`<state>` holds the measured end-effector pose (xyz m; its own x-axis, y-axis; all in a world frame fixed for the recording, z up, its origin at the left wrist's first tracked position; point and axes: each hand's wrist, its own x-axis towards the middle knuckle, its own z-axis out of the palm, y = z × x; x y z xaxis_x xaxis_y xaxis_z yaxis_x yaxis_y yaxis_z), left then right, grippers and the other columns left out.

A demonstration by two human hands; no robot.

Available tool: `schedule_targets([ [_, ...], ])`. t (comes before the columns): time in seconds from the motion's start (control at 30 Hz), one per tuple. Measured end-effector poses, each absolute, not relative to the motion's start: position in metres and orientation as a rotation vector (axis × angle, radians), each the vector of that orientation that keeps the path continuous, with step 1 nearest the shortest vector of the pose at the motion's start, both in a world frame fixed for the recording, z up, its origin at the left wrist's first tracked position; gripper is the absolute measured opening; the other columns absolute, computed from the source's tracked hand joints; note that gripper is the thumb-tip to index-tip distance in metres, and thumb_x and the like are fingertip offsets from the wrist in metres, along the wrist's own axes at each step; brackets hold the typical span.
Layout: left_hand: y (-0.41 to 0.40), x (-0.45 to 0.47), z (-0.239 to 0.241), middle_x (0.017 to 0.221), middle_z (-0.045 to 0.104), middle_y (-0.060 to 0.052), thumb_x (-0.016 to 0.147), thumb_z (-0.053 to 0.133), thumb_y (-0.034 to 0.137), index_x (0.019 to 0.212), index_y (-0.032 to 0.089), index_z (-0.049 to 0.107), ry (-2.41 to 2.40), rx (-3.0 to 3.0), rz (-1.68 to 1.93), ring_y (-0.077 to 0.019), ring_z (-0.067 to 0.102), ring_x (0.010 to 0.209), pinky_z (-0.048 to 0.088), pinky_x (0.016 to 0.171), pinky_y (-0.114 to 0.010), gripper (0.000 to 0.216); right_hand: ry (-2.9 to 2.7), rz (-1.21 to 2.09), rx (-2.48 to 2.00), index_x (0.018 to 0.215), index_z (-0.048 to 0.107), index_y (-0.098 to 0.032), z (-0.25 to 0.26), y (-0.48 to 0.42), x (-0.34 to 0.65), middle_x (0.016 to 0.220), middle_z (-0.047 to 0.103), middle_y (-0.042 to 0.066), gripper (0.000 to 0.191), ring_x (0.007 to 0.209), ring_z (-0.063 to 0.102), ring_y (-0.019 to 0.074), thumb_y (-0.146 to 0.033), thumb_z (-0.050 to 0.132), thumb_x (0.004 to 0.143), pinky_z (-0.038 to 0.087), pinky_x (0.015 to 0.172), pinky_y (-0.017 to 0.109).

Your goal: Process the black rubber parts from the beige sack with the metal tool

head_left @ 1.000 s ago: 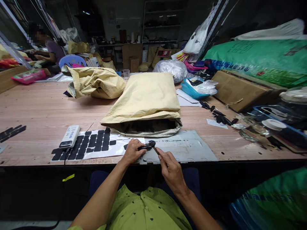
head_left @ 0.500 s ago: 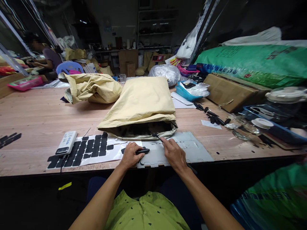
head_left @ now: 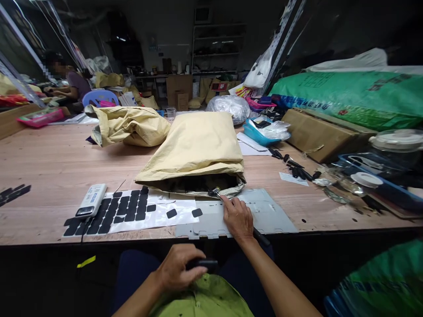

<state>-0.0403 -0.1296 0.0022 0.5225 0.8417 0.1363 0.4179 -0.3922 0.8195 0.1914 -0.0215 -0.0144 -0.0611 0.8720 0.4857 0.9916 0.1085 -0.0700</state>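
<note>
My left hand (head_left: 181, 266), low in front of my green shirt, is closed around a short black cylindrical piece (head_left: 205, 264) whose kind I cannot make out. Over the grey sheet (head_left: 264, 207), my right hand (head_left: 238, 218) grips a tool with a metal shaft (head_left: 216, 193); a black handle (head_left: 261, 237) shows behind the wrist. The shaft's dark tip is at the open mouth of a tan paper sack (head_left: 205, 136), which lies on its side with dark contents. Left of the sheet, a white backing sheet (head_left: 180, 204) carries rows of black stickers (head_left: 132, 204).
A white power bank (head_left: 90, 200) with a cable sits at the left. Behind it is another crumpled tan sack (head_left: 135, 125). Several small black parts (head_left: 295, 169), a cardboard box (head_left: 327, 132) and a blue basin (head_left: 262, 132) stand rightward. A person (head_left: 71, 86) sits far left.
My left hand has drawn back from the sheet toward my body with the black piece, uncovering two black stickers. My right hand stays near the sack's mouth with the tool.
</note>
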Motion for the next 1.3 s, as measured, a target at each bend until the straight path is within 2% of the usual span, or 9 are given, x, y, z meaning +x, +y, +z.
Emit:
schedule_targets([
  [0.13,-0.156,-0.047,-0.046,0.089,0.074,-0.003,0.083,0.063,0.034,0.100,0.022,0.074,1.287,1.753,0.364,-0.0190,0.066,0.080,0.049,0.073,-0.026,0.024,-1.989,-0.410,-1.810,0.122,0.066,-0.028,-0.015,-0.021,0.191,0.084,0.058,0.004,0.033,0.079,0.044,0.0180,-0.023,0.050,0.093,0.026,0.070,0.030],
  [0.23,-0.152,-0.052,-0.075,0.109,0.073,-0.006,0.083,0.060,0.039,0.116,0.024,0.070,1.531,1.623,0.027,-0.0273,0.067,0.101,0.051,0.087,-0.035,0.037,-1.989,-0.419,-1.797,0.121,0.066,-0.028,-0.015,-0.022,0.191,0.084,0.058,0.004,0.033,0.078,0.044,0.0178,-0.023,0.050,0.093,0.026,0.070,0.030],
  [0.37,-0.140,-0.050,-0.053,0.125,0.067,-0.011,0.072,0.072,0.034,0.129,0.024,0.063,1.418,1.728,-0.268,-0.0350,0.060,0.118,0.047,0.097,-0.043,0.058,-1.988,-0.436,-1.783,0.121,0.066,-0.028,-0.016,-0.022,0.192,0.083,0.058,0.004,0.032,0.078,0.044,0.0180,-0.023,0.050,0.093,0.027,0.069,0.030],
  [0.53,-0.099,-0.040,0.038,0.099,0.075,-0.002,0.087,0.061,0.040,0.106,0.025,0.073,1.035,1.861,0.229,-0.0193,0.069,0.087,0.052,0.078,-0.028,0.027,-1.983,-0.443,-1.778,0.120,0.067,-0.028,-0.017,-0.021,0.192,0.083,0.059,0.004,0.032,0.078,0.044,0.0181,-0.023,0.050,0.093,0.027,0.070,0.030],
  [0.63,-0.051,-0.046,0.065,0.099,0.073,-0.005,0.094,0.049,0.034,0.100,0.021,0.073,1.524,1.978,0.652,-0.0195,0.066,0.090,0.051,0.079,-0.029,0.028,-1.973,-0.442,-1.779,0.119,0.067,-0.028,-0.017,-0.021,0.191,0.084,0.059,0.004,0.032,0.079,0.045,0.0181,-0.023,0.050,0.093,0.027,0.070,0.030],
  [0.77,0.008,-0.063,0.060,0.106,0.068,-0.017,0.090,0.054,0.035,0.096,0.013,0.072,2.276,1.942,0.525,-0.0309,0.061,0.104,0.049,0.083,-0.039,0.028,-1.965,-0.442,-1.783,0.119,0.067,-0.029,-0.017,-0.021,0.191,0.085,0.059,0.004,0.032,0.080,0.044,0.0181,-0.022,0.051,0.092,0.028,0.071,0.030],
  [0.97,0.025,-0.078,0.048,0.097,0.069,-0.015,0.086,0.058,0.032,0.088,0.015,0.072,2.412,1.751,0.269,-0.0316,0.064,0.094,0.048,0.072,-0.036,0.022,-1.963,-0.410,-1.794,0.120,0.066,-0.029,-0.016,-0.021,0.191,0.085,0.057,0.005,0.032,0.081,0.044,0.0180,-0.023,0.051,0.093,0.028,0.070,0.030],
  [1.13,-0.007,-0.064,0.034,0.096,0.067,-0.007,0.091,0.057,0.035,0.103,0.019,0.068,2.070,2.169,0.751,-0.0238,0.059,0.090,0.047,0.076,-0.034,0.023,-1.965,-0.395,-1.796,0.119,0.066,-0.029,-0.015,-0.021,0.191,0.084,0.057,0.004,0.032,0.080,0.043,0.0180,-0.023,0.051,0.092,0.028,0.071,0.030],
  [1.3,-0.042,-0.034,0.017,0.092,0.066,-0.004,0.089,0.062,0.028,0.099,0.021,0.068,1.646,2.300,0.710,-0.0212,0.056,0.087,0.043,0.077,-0.034,0.013,-1.956,-0.347,-1.818,0.120,0.065,-0.029,-0.013,-0.023,0.190,0.086,0.058,0.004,0.032,0.081,0.044,0.0181,-0.024,0.051,0.092,0.029,0.071,0.030],
])
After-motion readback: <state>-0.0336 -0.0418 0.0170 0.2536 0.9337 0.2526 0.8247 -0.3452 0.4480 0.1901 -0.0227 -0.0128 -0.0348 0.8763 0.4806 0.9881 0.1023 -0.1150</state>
